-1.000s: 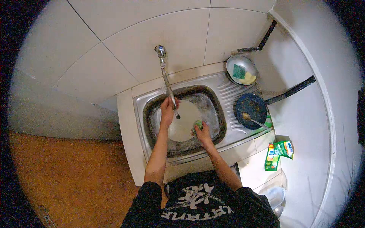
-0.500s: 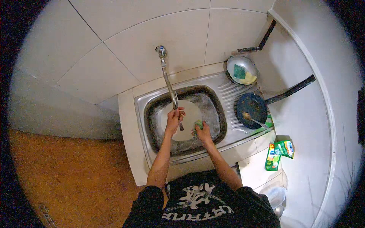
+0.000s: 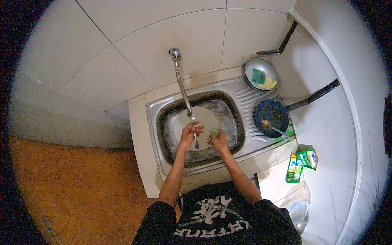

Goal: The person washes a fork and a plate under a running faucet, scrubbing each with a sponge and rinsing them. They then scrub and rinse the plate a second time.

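Note:
Under the faucet (image 3: 184,96), my left hand (image 3: 188,136) is closed around a metal spoon (image 3: 197,144). Its bowl end points toward me, and its other end sits just below the spout. My right hand (image 3: 220,143), a little to the right, grips a green scrubbing sponge (image 3: 215,132) between thumb and fingers. The sponge and spoon are apart. A large pale round plate (image 3: 207,116) lies below both hands in the steel sink (image 3: 241,118), partly covered by them.
On the ridged drainboard (image 3: 243,98) stand a metal pan (image 3: 254,67) holding a green scouring pad (image 3: 258,76) and a yellowish piece (image 3: 268,84), and a dark frying pan (image 3: 279,114) with a spoon (image 3: 266,123). Green packets (image 3: 294,169) lie at the right.
My left hand has come slightly toward me with the spoon, down from the spout. The right hand keeps the sponge in nearly the same place.

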A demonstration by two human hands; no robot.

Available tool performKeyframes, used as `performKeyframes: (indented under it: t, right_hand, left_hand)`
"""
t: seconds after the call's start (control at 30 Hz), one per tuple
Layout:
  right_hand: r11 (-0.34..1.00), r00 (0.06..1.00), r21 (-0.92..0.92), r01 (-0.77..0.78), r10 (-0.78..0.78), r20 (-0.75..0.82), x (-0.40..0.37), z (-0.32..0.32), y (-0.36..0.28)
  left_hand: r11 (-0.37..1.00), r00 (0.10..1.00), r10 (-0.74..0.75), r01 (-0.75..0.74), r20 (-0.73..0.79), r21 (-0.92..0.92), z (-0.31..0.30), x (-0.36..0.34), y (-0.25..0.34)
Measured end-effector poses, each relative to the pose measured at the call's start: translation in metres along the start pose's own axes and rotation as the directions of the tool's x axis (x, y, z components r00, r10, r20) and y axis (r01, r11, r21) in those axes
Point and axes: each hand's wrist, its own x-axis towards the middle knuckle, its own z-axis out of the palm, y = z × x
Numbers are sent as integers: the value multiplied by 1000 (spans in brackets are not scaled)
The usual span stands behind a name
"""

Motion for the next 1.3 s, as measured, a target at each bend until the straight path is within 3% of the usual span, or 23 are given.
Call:
performKeyframes:
  t: [0.07, 0.17, 0.23, 0.27, 0.33, 0.47, 0.57, 0.63, 0.67, 0.73, 0.77, 0.83, 0.87, 0.93, 0.97, 1.03, 1.17, 1.23, 1.3]
  right_hand:
    - [999, 999, -9, 52, -52, -6, 4, 1, 11]
    - [999, 999, -26, -36, 37, 19, 3, 0, 7]
    - [967, 987, 201, -158, 158, 18, -6, -1, -21]
    - [967, 987, 201, -158, 157, 19, -3, 0, -11]
    - [1000, 1000, -11, -6, 6, 23, 9, 3, 29]
    - [993, 1000, -122, 5, -3, 15, 12, 4, 28]
    - [998, 998, 11, -65, 65, 26, -1, -1, -6]
    - [955, 973, 204, -215, 192, 126, -12, -6, -45]
    - [955, 973, 204, -215, 192, 126, -8, -2, -30]
    - [996, 994, 1, -95, 95, -62, 3, 6, 17]
    - [995, 994, 1, -95, 95, -63, -4, 3, -10]
    - [953, 963, 140, -269, 266, 37, -29, -9, -106]
    - [953, 963, 139, -269, 266, 38, -21, -6, -78]
    - [972, 1000, -232, 20, -16, 22, 3, 1, 5]
    - [972, 1000, -233, 20, -15, 23, -3, -2, -14]
    - [974, 980, 142, -178, 163, 116, -21, -8, -76]
    - [999, 999, -30, -36, 37, 8, 7, 5, 34]
    - [995, 998, -84, 57, -60, -27, 12, 8, 56]
    - [1000, 1000, -22, -11, 11, -17, 5, 4, 35]
  left_hand:
    - [996, 996, -64, 68, -61, 63, 1, -5, 1]
    - [991, 990, -104, 111, -97, 77, 3, -10, 5]
    - [990, 992, -91, 99, -85, 97, 0, -12, 3]
    - [989, 994, -78, 86, -71, 118, -2, -13, 1]
    - [985, 995, -47, 60, -85, 165, -4, -14, -5]
    - [951, 996, 9, 19, -91, 309, -3, -20, -5]
    - [949, 992, 33, 8, -123, 314, 2, -24, -4]
    - [948, 991, 37, 5, -125, 319, 4, -26, -4]
    - [946, 991, 42, 2, -128, 323, 4, -27, -3]
    - [937, 991, 44, 3, -125, 348, 2, -27, -7]
    - [928, 991, 44, 5, -124, 373, 0, -27, -9]
    - [927, 992, 50, -4, -115, 374, 2, -29, -8]
    - [926, 993, 57, -13, -106, 377, 4, -31, -6]
    - [931, 993, 54, -12, -105, 365, 7, -34, -4]
    - [936, 993, 50, -10, -103, 352, 8, -35, -4]
    - [938, 993, 28, 14, -114, 346, 7, -37, -6]
    - [924, 989, 30, 28, -146, 382, 9, -42, -6]
    - [936, 987, 41, 16, -154, 352, 3, -43, -15]
    - [947, 985, 50, 5, -162, 322, 2, -44, -17]
